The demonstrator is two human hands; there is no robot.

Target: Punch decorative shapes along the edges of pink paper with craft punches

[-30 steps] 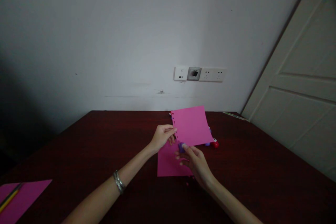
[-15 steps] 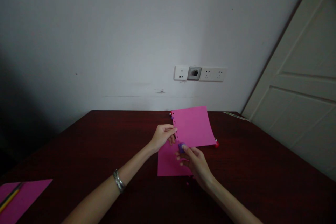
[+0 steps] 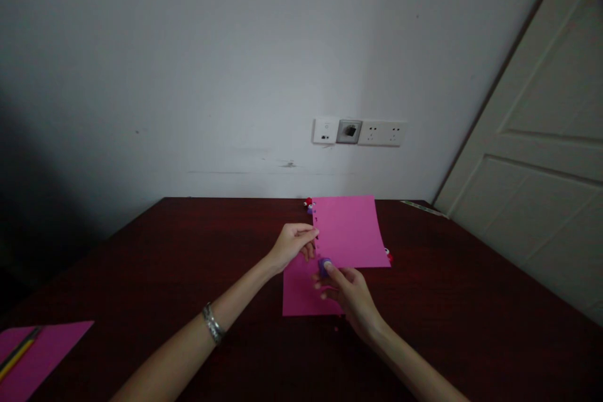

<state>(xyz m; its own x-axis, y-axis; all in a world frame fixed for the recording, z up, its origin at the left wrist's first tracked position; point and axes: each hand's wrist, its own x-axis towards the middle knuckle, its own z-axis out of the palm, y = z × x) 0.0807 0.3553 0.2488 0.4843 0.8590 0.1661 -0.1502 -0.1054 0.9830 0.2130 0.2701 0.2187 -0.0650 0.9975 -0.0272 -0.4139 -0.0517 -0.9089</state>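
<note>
A pink sheet of paper (image 3: 346,229) is held up over the table, with a row of small punched holes down its left edge. My left hand (image 3: 296,242) pinches that edge between thumb and fingers. In my right hand (image 3: 351,292) is a small purple paper punch (image 3: 324,267), gripped at the sheet's lower left corner with the thumb on top. How far the paper sits in the punch I cannot tell. Below lies a second pink sheet (image 3: 304,295), partly covered by the held sheet and my right hand.
Small red and purple objects (image 3: 308,204) stand behind the held sheet, and a red and white one (image 3: 389,255) is at its right. Tiny pink scraps (image 3: 336,328) lie in front. At far left, pencils (image 3: 19,352) rest on another pink sheet (image 3: 56,352). A strip (image 3: 424,208) lies at the back right.
The held sheet has shifted slightly right and its upper left corner has dropped, showing more of the small objects behind. My right hand and the punch have moved slightly left and down.
</note>
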